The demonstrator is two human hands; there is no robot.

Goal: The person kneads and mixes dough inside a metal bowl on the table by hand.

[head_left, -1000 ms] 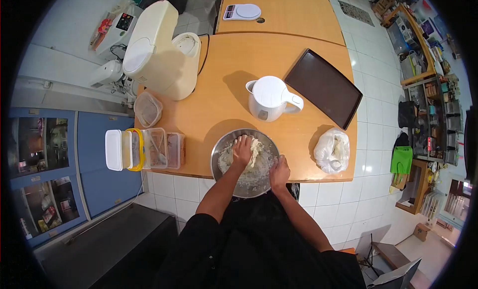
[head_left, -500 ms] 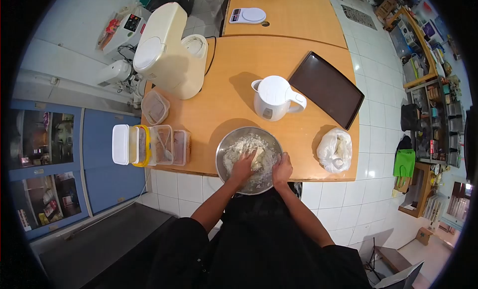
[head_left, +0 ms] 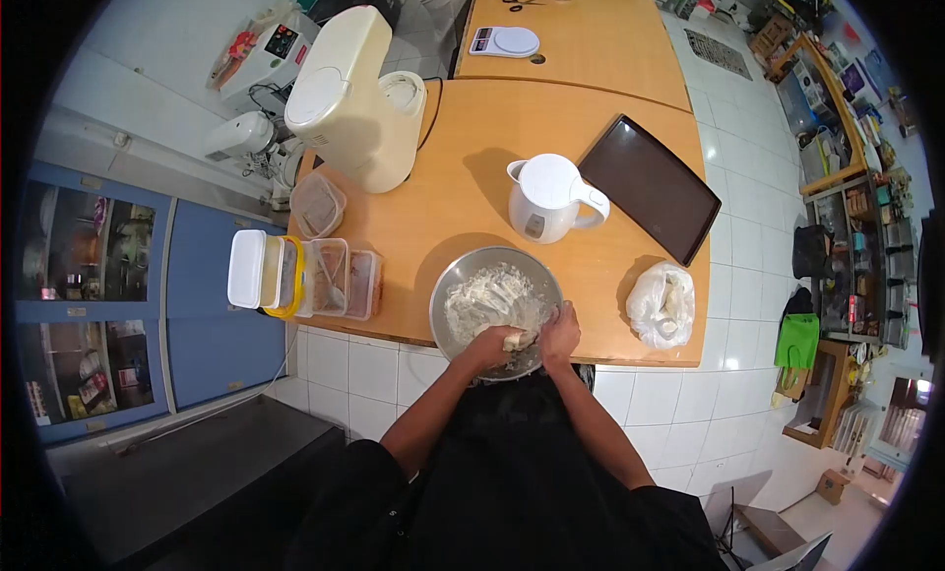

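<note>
A steel mixing bowl stands at the table's front edge, with loose white flour spread inside it. My left hand is in the near part of the bowl, its fingers curled round a pale, sticky lump of dough. Its fingertips are partly hidden by the dough. At the bowl's right side, my right hand grips the rim.
Beyond the bowl stands a white electric kettle, with a dark baking tray to its right. A plastic bag lies at the right edge. Plastic containers and a cream stand mixer occupy the left.
My left hand has drawn back from the bowl's middle towards its near right side, bringing the dough along. Streaked flour now shows where it was. My right hand stays on the rim.
</note>
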